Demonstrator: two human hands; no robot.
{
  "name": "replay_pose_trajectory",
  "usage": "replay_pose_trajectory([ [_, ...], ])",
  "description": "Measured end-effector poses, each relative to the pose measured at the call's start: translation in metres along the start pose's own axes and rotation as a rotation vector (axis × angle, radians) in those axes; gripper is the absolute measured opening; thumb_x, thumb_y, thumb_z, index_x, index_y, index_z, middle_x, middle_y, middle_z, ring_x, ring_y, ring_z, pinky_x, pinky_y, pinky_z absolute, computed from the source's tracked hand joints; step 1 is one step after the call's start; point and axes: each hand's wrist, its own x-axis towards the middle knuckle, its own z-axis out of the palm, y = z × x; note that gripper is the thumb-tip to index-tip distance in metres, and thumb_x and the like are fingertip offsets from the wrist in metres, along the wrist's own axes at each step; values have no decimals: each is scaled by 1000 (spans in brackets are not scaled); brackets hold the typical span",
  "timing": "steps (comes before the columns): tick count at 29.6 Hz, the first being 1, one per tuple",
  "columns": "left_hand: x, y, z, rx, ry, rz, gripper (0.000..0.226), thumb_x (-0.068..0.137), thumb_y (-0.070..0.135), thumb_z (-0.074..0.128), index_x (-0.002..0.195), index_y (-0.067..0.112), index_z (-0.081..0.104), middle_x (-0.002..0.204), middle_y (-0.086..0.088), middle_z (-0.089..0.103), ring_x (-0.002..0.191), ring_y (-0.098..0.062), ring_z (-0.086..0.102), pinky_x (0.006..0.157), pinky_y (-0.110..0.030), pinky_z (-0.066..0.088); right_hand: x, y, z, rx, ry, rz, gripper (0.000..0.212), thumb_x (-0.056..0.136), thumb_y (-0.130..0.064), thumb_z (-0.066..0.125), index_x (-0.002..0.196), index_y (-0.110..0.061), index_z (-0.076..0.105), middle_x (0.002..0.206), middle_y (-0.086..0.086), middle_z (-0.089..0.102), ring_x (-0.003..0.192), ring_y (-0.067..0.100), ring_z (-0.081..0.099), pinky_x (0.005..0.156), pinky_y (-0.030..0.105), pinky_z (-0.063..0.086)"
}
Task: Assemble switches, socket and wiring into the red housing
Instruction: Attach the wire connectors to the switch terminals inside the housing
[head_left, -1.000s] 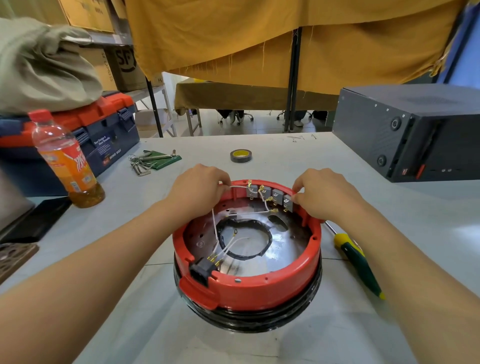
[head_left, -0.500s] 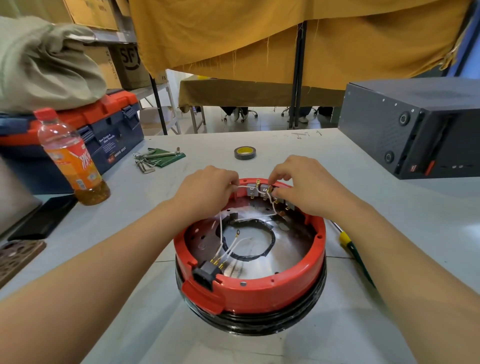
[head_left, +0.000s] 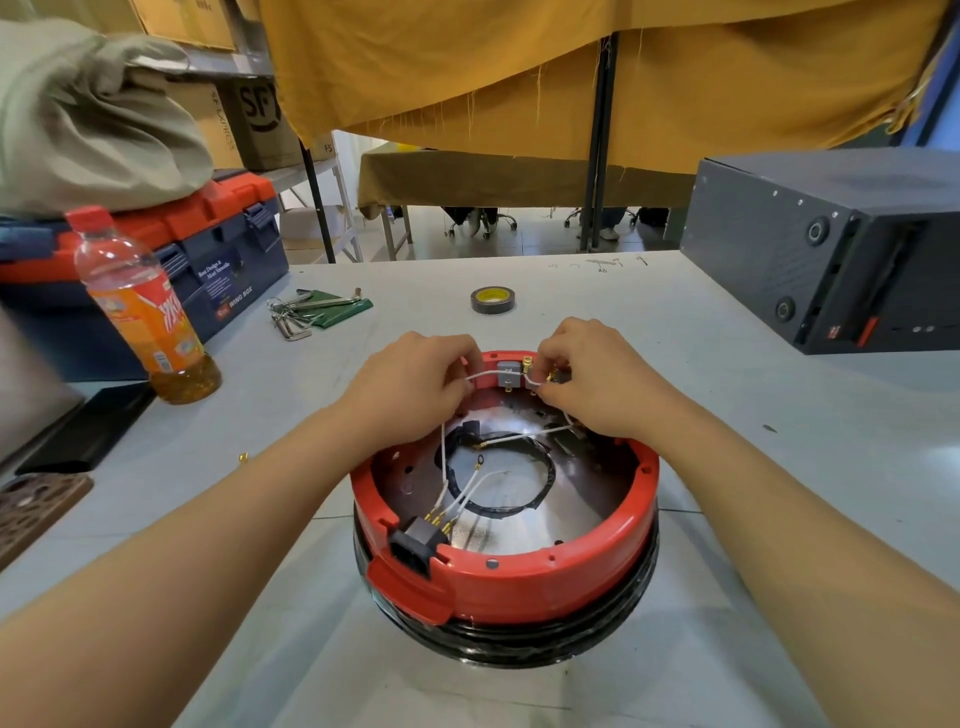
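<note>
The red housing (head_left: 519, 577) sat on the grey table (head_left: 727, 519) directly in front of the person, its open top up, resting on a black ring. At its near left wall the black socket (head_left: 415, 540) was seated, with white wires (head_left: 467, 493) rising from its brass terminals across the shiny inner plate. At the far rim one grey switch (head_left: 508, 375) showed between the two hands.

The left hand (head_left: 410, 384) had its fingers curled, pinching a white wire that ran across to the switch. The right hand (head_left: 597, 379) was curled too, fingertips pinched on the wire end beside the switch's brass tabs. A second earlier that right hand had been at the right end of the switch row, with four switches showing; half a second ago it had come over toward the middle, and now it covered all but the leftmost switch. The left hand had barely shifted. The screwdriver seen earlier to the right of the housing was hidden behind the right forearm.

Farther out stood a tape roll (head_left: 492, 300), hex keys (head_left: 301, 312), an orange drink bottle (head_left: 145, 312), a blue and red toolbox (head_left: 223, 249), and a black box (head_left: 831, 249) at the right.
</note>
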Motion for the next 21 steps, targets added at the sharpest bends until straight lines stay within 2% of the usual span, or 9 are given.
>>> replay_pose_trajectory([
  [2, -1, -5, -6, -175, -80, -17, 25, 85, 8, 61, 106, 21, 63, 90, 5, 69, 91, -14, 63, 84, -31, 50, -1, 1, -1, 7, -1, 2, 13, 86, -13, 60, 94, -15, 70, 103, 4, 51, 90, 14, 38, 73, 24, 31],
  [5, -6, -13, -15, -457, -209, -53, 38, 84, -8, 54, 109, 20, 58, 105, 5, 68, 101, -4, 63, 92, -19, 49, -2, 2, -3, 15, -12, 8, 13, 86, -13, 60, 92, -13, 71, 102, 4, 53, 88, 13, 39, 71, 23, 31],
  [9, -11, -15, -16, -596, -159, -74, 45, 77, -24, 36, 105, 6, 55, 111, -7, 66, 108, -9, 62, 98, -21, 46, -4, 2, -4, 13, -25, 5, 11, 85, -12, 60, 90, -12, 71, 104, 6, 55, 89, 14, 41, 74, 25, 34],
  [13, -11, -15, -16, -610, -87, -93, 35, 83, -20, 38, 105, 2, 55, 107, -9, 67, 101, -13, 65, 94, -29, 50, -5, 2, -4, 19, -33, -5, 12, 86, -12, 60, 90, -13, 71, 106, 6, 56, 90, 14, 42, 75, 25, 35],
  [16, -10, -12, -14, -590, -67, -85, 32, 85, -17, 42, 105, 2, 57, 106, -10, 67, 97, -13, 66, 91, -25, 51, -5, 1, -3, 2, -52, -16, 13, 87, -13, 60, 92, -16, 72, 106, 7, 57, 93, 17, 43, 78, 28, 38],
  [19, -8, -9, -12, -500, -74, -66, 32, 85, -12, 46, 104, 9, 62, 103, -2, 68, 94, -7, 66, 89, -22, 51, -4, -1, -1, -41, -54, -26, 14, 88, -16, 60, 94, -19, 73, 106, 7, 56, 103, 24, 46, 84, 35, 41],
  [21, -7, -5, -11, -413, -83, -43, 32, 86, -8, 49, 103, 14, 64, 101, 2, 69, 92, -3, 65, 88, -18, 49, -2, -3, 3, -131, -53, -49, 17, 89, -18, 58, 98, -22, 72, 105, 5, 54, 104, 26, 43, 79, 32, 35],
])
